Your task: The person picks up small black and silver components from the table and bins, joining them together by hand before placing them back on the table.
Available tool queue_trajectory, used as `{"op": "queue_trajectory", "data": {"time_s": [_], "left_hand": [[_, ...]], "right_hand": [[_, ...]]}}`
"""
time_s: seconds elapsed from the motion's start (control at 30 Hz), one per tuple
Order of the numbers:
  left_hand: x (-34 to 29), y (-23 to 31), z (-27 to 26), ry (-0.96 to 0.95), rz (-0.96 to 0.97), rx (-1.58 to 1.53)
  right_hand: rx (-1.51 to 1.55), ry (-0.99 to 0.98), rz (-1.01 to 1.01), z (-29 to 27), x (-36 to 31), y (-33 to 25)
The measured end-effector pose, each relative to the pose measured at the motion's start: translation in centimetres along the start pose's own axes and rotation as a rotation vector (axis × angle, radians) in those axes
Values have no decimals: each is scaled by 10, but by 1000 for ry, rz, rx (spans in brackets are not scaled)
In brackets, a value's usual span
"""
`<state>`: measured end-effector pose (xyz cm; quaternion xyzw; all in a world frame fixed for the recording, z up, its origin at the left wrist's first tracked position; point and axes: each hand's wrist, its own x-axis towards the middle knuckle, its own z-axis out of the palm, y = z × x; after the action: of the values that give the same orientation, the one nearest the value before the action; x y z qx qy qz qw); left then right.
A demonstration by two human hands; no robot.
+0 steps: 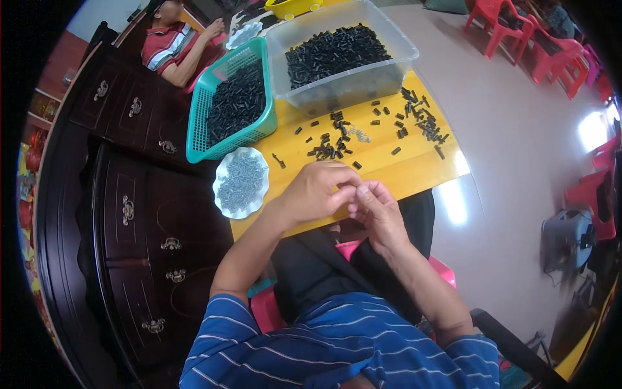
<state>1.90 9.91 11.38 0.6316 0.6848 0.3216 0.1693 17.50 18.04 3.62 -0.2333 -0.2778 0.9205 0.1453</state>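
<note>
My left hand and my right hand meet over the near edge of the yellow table. The fingertips of both are pinched together; whatever sits between them is hidden. Just beyond the hands lie small black cylindrical pieces in a loose heap, with a few small shiny bits beside them. More black pieces are heaped toward the right edge. Left of my left hand, a white scalloped dish holds many tiny silvery-grey parts.
Behind the dish stands a green basket of black tubes; a translucent bin full of black pieces is next to it. Dark wooden cabinets line the left. A person in a red shirt sits far left. Red chairs stand right.
</note>
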Motion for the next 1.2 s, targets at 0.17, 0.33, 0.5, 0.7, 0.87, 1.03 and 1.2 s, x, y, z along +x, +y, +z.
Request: {"op": "queue_trajectory", "data": {"time_s": [0.17,0.33,0.5,0.7,0.87,1.03,1.2], "left_hand": [[31,-18,-5,43,-130,-49],[69,-73,25,209,57,414],[85,-84,39,180,149,518],[93,-81,44,119,150,590],[98,-80,45,68,175,609],[104,-83,47,54,251,648],[108,-74,47,47,296,635]], "right_hand": [[92,9,-46,-1,2,2],[66,-78,27,1,0,3],[37,-141,47,-1,0,3],[38,-132,73,-2,1,4],[17,-126,87,1,-1,2],[16,-138,95,3,-2,3],[12,-148,105,3,-3,2]]}}
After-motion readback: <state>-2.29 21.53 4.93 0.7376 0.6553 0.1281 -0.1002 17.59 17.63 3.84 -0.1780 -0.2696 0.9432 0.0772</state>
